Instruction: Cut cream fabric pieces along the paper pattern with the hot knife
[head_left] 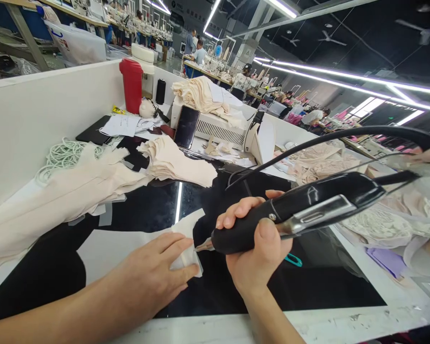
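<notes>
My right hand (258,243) is wrapped around a thick black corded handheld tool (308,205) with a metal lever along its side. The tool's pointed metal tip (205,245) meets the edge of a small white fabric piece (189,222). My left hand (154,272) holds that piece between fingers and thumb, low over the shiny black work surface (215,296). Part of the fabric is hidden under my left fingers. Behind the hands lies a stack of cream fabric pieces (177,162).
A long pile of cream fabric (64,200) and pale green cord (62,160) lie left. At the back stand a red cup (132,86), a phone (187,126) and a vented box (218,133). A teal clip-like item (294,260) lies right; the tool's black cable (329,136) arches above.
</notes>
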`<state>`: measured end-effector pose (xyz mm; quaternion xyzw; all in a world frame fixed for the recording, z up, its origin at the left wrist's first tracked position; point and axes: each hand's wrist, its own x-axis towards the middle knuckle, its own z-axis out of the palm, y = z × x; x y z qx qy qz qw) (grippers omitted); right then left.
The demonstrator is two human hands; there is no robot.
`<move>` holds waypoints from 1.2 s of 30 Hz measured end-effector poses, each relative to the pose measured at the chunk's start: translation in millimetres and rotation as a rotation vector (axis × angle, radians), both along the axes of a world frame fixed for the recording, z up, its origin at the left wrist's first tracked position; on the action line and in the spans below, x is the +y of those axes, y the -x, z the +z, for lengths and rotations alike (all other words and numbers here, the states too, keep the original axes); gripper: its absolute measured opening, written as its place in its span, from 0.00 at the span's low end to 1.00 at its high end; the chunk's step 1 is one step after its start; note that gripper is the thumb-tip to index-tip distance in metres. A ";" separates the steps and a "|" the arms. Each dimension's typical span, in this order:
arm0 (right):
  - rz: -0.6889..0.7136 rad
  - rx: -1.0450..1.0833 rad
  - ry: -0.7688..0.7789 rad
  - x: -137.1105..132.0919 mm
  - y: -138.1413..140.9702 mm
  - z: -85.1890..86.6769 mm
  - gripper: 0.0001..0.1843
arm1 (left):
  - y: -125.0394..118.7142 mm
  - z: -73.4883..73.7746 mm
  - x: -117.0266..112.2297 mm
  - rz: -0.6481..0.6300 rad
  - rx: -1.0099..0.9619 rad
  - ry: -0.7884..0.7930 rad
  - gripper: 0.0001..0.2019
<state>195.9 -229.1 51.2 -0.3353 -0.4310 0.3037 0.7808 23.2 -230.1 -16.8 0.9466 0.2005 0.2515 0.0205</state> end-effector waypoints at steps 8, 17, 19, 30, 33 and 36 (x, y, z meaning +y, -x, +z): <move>0.077 -0.008 -0.009 -11.0 -2.0 -2.8 0.16 | 0.2 -10.3 -32.2 0.041 0.103 -0.074 0.23; 0.136 -0.014 -0.054 -26.5 -5.8 -6.2 0.18 | 3.9 15.5 -35.9 0.008 0.067 -0.103 0.13; 0.143 0.002 -0.048 -26.4 -5.1 -6.9 0.19 | 0.4 17.9 -25.6 -0.027 0.045 -0.097 0.12; 0.140 0.021 -0.051 -25.8 -3.7 -7.8 0.21 | 15.9 10.3 14.3 -0.148 0.062 0.067 0.13; 0.116 0.017 -0.042 -24.8 -3.7 -5.1 0.20 | 17.6 8.8 13.9 -0.146 0.054 0.079 0.12; 0.067 0.007 -0.034 -20.8 -3.0 -3.0 0.20 | 17.0 8.0 12.2 -0.135 0.056 0.101 0.12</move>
